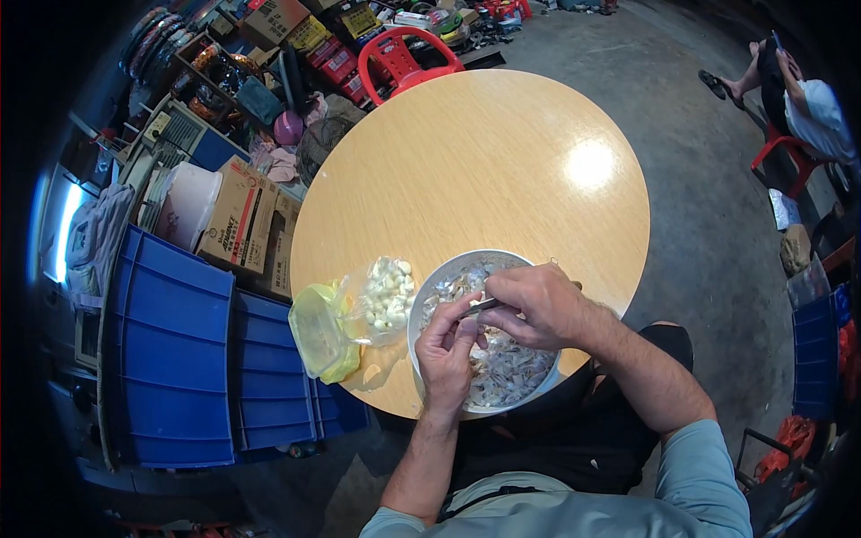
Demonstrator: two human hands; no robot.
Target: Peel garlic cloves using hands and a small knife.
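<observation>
My left hand and my right hand are close together over a white bowl at the table's near edge. The right hand is closed around a small knife, its dark blade pointing at the left fingertips. My left thumb and fingers pinch something too small and hidden to make out. Papery, whitish-purple pieces that look like garlic skins fill the bowl. Left of it, peeled garlic cloves lie in a clear plastic bag. Beside that sits a clear plastic container on a yellow bag.
The round wooden table stretches away from me. A red plastic chair stands at its far side. Blue crates and cardboard boxes crowd the left. At far right, a person sits on a red stool.
</observation>
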